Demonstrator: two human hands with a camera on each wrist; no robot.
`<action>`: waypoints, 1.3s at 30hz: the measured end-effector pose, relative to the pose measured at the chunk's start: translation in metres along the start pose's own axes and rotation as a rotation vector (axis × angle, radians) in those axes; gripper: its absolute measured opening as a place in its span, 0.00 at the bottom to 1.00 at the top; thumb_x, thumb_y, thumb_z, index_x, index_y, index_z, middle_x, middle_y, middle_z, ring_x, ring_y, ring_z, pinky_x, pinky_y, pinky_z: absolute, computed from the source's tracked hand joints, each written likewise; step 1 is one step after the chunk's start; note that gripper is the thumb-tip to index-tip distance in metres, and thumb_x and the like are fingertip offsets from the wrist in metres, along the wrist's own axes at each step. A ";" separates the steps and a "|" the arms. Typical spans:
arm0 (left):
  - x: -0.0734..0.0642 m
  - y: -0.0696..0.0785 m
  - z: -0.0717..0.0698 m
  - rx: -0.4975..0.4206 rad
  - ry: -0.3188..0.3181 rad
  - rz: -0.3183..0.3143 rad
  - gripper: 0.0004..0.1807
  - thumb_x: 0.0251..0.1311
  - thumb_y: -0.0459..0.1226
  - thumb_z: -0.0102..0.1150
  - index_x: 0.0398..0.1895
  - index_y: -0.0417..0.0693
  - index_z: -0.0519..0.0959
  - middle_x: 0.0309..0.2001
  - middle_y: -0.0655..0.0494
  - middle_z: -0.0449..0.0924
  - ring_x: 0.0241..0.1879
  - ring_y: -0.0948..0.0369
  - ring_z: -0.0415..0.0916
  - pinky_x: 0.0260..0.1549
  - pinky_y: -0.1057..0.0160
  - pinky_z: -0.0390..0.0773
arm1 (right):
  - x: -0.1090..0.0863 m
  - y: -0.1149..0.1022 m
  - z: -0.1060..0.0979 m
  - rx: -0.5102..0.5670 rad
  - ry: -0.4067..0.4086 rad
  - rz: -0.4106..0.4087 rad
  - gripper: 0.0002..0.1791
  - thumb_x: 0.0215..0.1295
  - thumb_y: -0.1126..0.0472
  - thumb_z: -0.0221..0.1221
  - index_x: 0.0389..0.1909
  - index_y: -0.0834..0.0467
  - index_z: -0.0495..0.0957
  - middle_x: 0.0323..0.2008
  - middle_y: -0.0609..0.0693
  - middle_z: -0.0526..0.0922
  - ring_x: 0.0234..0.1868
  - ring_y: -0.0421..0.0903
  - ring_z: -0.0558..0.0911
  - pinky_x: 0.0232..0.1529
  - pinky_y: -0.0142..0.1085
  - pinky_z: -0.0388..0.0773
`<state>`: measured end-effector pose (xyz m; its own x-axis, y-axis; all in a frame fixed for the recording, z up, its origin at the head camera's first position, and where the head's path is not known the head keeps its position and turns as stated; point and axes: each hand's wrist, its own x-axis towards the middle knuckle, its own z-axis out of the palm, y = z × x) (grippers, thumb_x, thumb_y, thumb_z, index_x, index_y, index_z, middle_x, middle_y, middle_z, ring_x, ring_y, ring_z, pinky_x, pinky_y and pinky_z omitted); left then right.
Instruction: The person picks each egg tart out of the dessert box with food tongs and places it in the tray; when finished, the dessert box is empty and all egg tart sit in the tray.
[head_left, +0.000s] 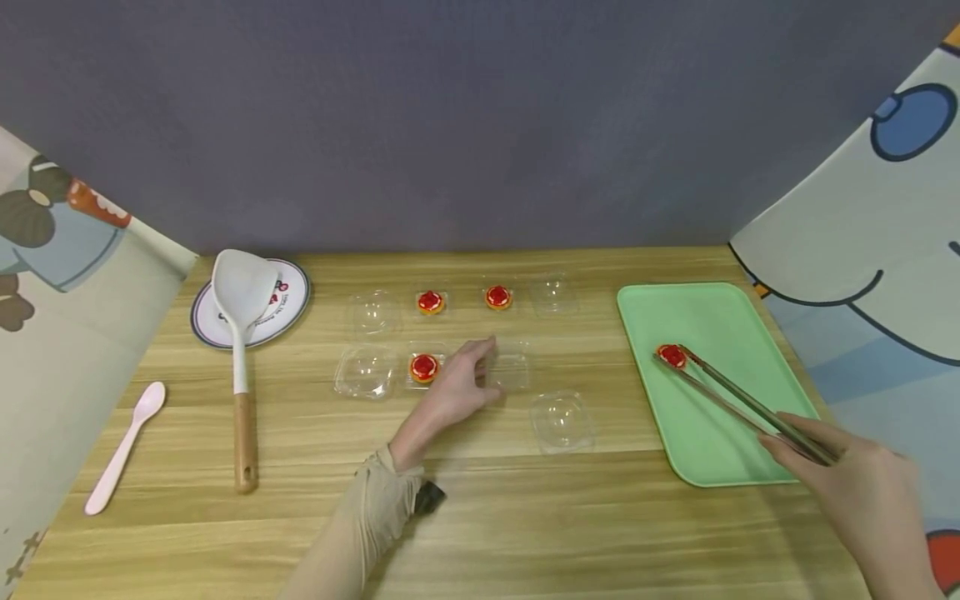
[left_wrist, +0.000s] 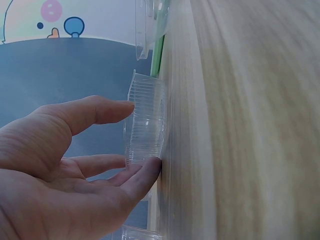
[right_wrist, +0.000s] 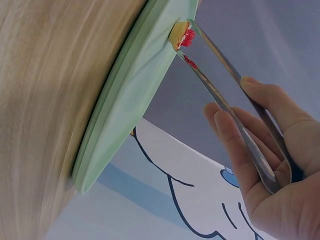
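My right hand (head_left: pixel 862 483) grips metal tongs (head_left: pixel 738 404). The tong tips stand on either side of a small red-topped tart (head_left: pixel 671 356) on the green tray (head_left: pixel 738 333). In the right wrist view, red smears mark the inside of one tong arm (right_wrist: pixel 202 77), and the tart (right_wrist: pixel 180 36) sits at the tips. My left hand (head_left: pixel 453 387) holds a clear plastic container (head_left: pixel 512 367) by its near side, thumb and fingers apart around it. The left wrist view shows the fingers at the edge of this ribbed container (left_wrist: pixel 146 120). Beside that hand, another tart (head_left: pixel 423 367) lies in a clear container.
Farther back, two tarts (head_left: pixel 431 302) (head_left: pixel 497 297) sit in clear containers. Clear lids (head_left: pixel 562 421) lie around them. At the left are a plate (head_left: pixel 294 302), a white turner with a wooden handle (head_left: pixel 245 433) and a pink spoon (head_left: pixel 123 450). A grey wall (head_left: pixel 465 125) bounds the table behind.
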<state>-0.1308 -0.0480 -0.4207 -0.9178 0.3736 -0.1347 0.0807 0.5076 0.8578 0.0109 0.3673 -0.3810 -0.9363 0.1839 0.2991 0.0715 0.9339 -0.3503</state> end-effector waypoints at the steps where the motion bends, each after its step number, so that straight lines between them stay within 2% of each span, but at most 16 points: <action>1: 0.000 0.000 0.000 -0.002 0.001 0.002 0.49 0.55 0.25 0.74 0.81 0.34 0.61 0.77 0.36 0.65 0.67 0.39 0.75 0.65 0.51 0.81 | 0.000 0.001 0.000 -0.002 -0.003 0.005 0.19 0.53 0.65 0.80 0.43 0.71 0.89 0.29 0.67 0.89 0.27 0.69 0.85 0.14 0.24 0.64; 3: 0.000 0.000 0.000 -0.007 -0.001 -0.004 0.50 0.56 0.24 0.74 0.82 0.35 0.61 0.77 0.37 0.65 0.68 0.39 0.75 0.65 0.52 0.81 | 0.000 0.002 -0.001 -0.003 -0.013 0.028 0.20 0.53 0.64 0.80 0.44 0.71 0.89 0.30 0.67 0.89 0.29 0.71 0.86 0.15 0.23 0.65; 7: 0.000 -0.001 0.000 -0.012 -0.002 -0.001 0.50 0.56 0.24 0.73 0.82 0.35 0.60 0.77 0.36 0.64 0.68 0.39 0.75 0.66 0.51 0.81 | 0.000 0.003 -0.002 -0.011 -0.046 0.080 0.20 0.57 0.62 0.79 0.46 0.71 0.88 0.32 0.67 0.89 0.35 0.73 0.86 0.17 0.31 0.73; 9: 0.000 0.000 0.000 -0.008 -0.004 -0.002 0.50 0.56 0.24 0.73 0.82 0.35 0.60 0.78 0.36 0.64 0.68 0.39 0.75 0.66 0.51 0.81 | 0.000 0.004 -0.003 -0.020 -0.059 0.104 0.21 0.59 0.60 0.78 0.47 0.71 0.88 0.34 0.68 0.89 0.37 0.74 0.86 0.19 0.37 0.76; 11: -0.001 0.000 0.000 -0.008 -0.006 -0.002 0.50 0.56 0.24 0.73 0.82 0.35 0.59 0.78 0.36 0.64 0.68 0.40 0.75 0.66 0.51 0.81 | -0.001 0.002 -0.003 -0.010 -0.076 0.144 0.23 0.61 0.57 0.77 0.48 0.72 0.87 0.36 0.69 0.89 0.40 0.76 0.85 0.26 0.48 0.81; 13: -0.001 0.000 0.000 -0.007 -0.007 -0.004 0.50 0.57 0.24 0.73 0.83 0.35 0.59 0.78 0.37 0.63 0.68 0.40 0.74 0.66 0.51 0.80 | -0.002 0.001 -0.004 -0.005 -0.078 0.170 0.24 0.62 0.56 0.77 0.49 0.72 0.87 0.37 0.69 0.89 0.42 0.76 0.85 0.30 0.50 0.81; 16: -0.001 0.001 0.000 -0.003 -0.005 -0.005 0.50 0.56 0.24 0.73 0.83 0.36 0.59 0.78 0.37 0.63 0.68 0.40 0.74 0.66 0.51 0.81 | -0.003 0.000 -0.006 0.010 -0.081 0.199 0.25 0.64 0.54 0.76 0.51 0.71 0.87 0.39 0.69 0.89 0.47 0.78 0.83 0.35 0.44 0.77; 19: -0.001 0.000 0.000 0.003 -0.001 -0.004 0.50 0.56 0.25 0.73 0.83 0.36 0.59 0.78 0.37 0.64 0.68 0.40 0.75 0.66 0.51 0.81 | -0.004 -0.002 -0.007 0.011 -0.067 0.200 0.24 0.64 0.54 0.75 0.52 0.70 0.87 0.38 0.67 0.90 0.47 0.76 0.85 0.32 0.39 0.71; 21: -0.001 0.000 0.001 0.005 -0.001 -0.003 0.50 0.56 0.24 0.72 0.83 0.36 0.59 0.77 0.37 0.65 0.68 0.40 0.75 0.66 0.51 0.81 | -0.004 -0.002 -0.008 0.017 -0.066 0.215 0.25 0.64 0.54 0.76 0.53 0.69 0.87 0.38 0.67 0.90 0.39 0.64 0.89 0.30 0.36 0.72; 23: -0.001 0.000 0.001 0.001 -0.004 -0.006 0.51 0.56 0.24 0.72 0.83 0.36 0.58 0.77 0.37 0.65 0.68 0.40 0.74 0.66 0.52 0.81 | -0.004 -0.003 -0.009 0.025 -0.063 0.234 0.25 0.64 0.55 0.76 0.53 0.69 0.87 0.39 0.67 0.90 0.30 0.42 0.88 0.29 0.34 0.74; 25: -0.001 0.000 0.001 -0.003 -0.004 -0.009 0.51 0.57 0.24 0.72 0.83 0.36 0.58 0.77 0.37 0.65 0.68 0.40 0.74 0.66 0.52 0.80 | -0.005 -0.004 -0.010 0.035 -0.048 0.235 0.24 0.63 0.56 0.77 0.53 0.69 0.87 0.38 0.67 0.90 0.24 0.20 0.76 0.25 0.27 0.74; 27: -0.002 0.000 0.001 -0.012 -0.003 -0.015 0.51 0.57 0.24 0.72 0.83 0.37 0.58 0.78 0.37 0.64 0.69 0.40 0.74 0.66 0.52 0.80 | -0.006 -0.006 -0.009 0.055 -0.023 0.231 0.24 0.62 0.58 0.77 0.52 0.70 0.87 0.38 0.67 0.90 0.24 0.07 0.63 0.23 0.19 0.70; 30: -0.003 0.001 0.000 -0.024 0.002 -0.021 0.52 0.57 0.24 0.73 0.84 0.37 0.57 0.78 0.36 0.63 0.68 0.39 0.74 0.66 0.52 0.81 | -0.007 -0.009 -0.007 0.075 0.028 0.213 0.22 0.60 0.61 0.78 0.51 0.70 0.88 0.35 0.67 0.90 0.26 0.02 0.59 0.23 0.11 0.65; 33: -0.004 0.002 0.000 -0.004 0.014 -0.022 0.52 0.58 0.26 0.74 0.85 0.38 0.56 0.79 0.36 0.62 0.68 0.39 0.74 0.67 0.49 0.80 | -0.007 -0.014 -0.006 0.113 0.060 0.209 0.20 0.59 0.63 0.78 0.50 0.69 0.88 0.34 0.67 0.90 0.26 0.03 0.63 0.23 0.10 0.66; 39: -0.003 0.005 0.000 0.069 0.052 -0.002 0.54 0.60 0.33 0.77 0.84 0.35 0.54 0.81 0.35 0.57 0.76 0.39 0.64 0.77 0.41 0.64 | -0.005 -0.026 -0.002 0.193 0.067 0.172 0.21 0.57 0.66 0.79 0.51 0.68 0.89 0.35 0.64 0.91 0.27 0.07 0.70 0.23 0.11 0.72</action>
<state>-0.1273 -0.0464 -0.4157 -0.9369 0.3322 -0.1090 0.1036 0.5615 0.8210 0.0138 0.3426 -0.3718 -0.8908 0.3608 0.2763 0.1550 0.8127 -0.5617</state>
